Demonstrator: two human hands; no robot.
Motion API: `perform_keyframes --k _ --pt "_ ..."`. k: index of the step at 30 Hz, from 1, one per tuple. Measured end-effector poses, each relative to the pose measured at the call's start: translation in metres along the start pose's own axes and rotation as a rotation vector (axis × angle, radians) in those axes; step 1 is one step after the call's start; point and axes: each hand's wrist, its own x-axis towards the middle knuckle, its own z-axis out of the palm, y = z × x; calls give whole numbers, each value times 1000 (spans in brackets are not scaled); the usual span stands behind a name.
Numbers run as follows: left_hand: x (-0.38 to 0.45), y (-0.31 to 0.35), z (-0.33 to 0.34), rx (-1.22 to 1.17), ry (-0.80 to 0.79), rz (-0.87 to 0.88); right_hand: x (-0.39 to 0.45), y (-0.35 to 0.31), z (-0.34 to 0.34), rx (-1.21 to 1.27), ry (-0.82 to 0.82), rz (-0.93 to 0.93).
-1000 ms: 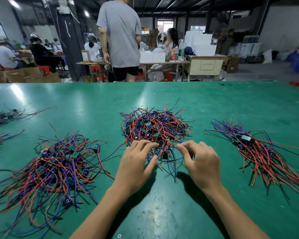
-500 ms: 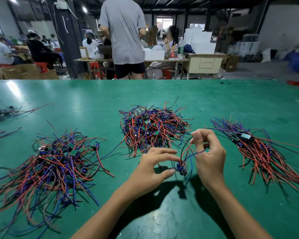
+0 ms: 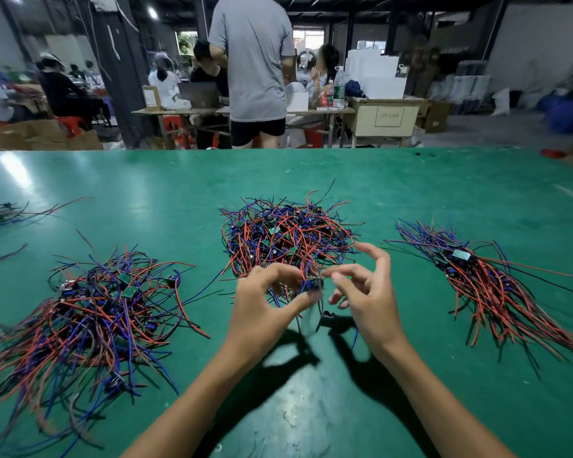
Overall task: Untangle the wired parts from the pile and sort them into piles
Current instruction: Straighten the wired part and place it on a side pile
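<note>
Three heaps of wired parts are spread across the green surface (image 3: 311,408). At the left a loose, sprawling pile (image 3: 90,312) of red, blue and black leads is seen, with small green boards showing among them. In the middle, farther back, the dense tangled pile (image 3: 285,239) is found, its wires looped over and through one another. Just in front of it one wired part (image 3: 311,286) is held above the surface, pinched at its small dark body between the thumb and curled fingers of the left hand (image 3: 262,312); its thin leads hang down from there and look blurred. Just to the right, the right hand (image 3: 364,302) is held with fingers spread and loosely bent, clamped on nothing that can be made out, its fingertips near the part. At the far right a combed pile (image 3: 490,285) is laid with its leads running the same way.

The part is judged to be very light, its leads soft, springy and prone to snagging on neighbours. The rigid body is judged the best place for a hold, since it gives a firm pinch. A sharp tug on a single lead could strain its joint at the board, so caught wires would be better eased out by being slid through the fingers.
</note>
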Motion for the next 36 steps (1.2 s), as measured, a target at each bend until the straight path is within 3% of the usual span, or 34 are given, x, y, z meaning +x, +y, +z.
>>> perform_keyframes --k 2,5,9,17,22,32,36 --pt "2 -2 -3 59 83 23 -5 -1 2 46 -119 26" --pt "3 -5 -7 121 115 54 -10 -1 10 -79 -246 28" --pt "4 -5 -9 202 88 127 -7 -5 15 -71 -174 10" --pt "2 -7 -3 75 26 -39 -2 -13 10 283 -76 335" --pt "4 -9 -2 -1 92 -106 2 -14 6 425 5 403" --pt "14 -15 -9 -360 245 -508 3 -24 -3 550 -5 475" --pt "16 -16 -12 -371 275 -548 7 -28 -10 691 18 494"
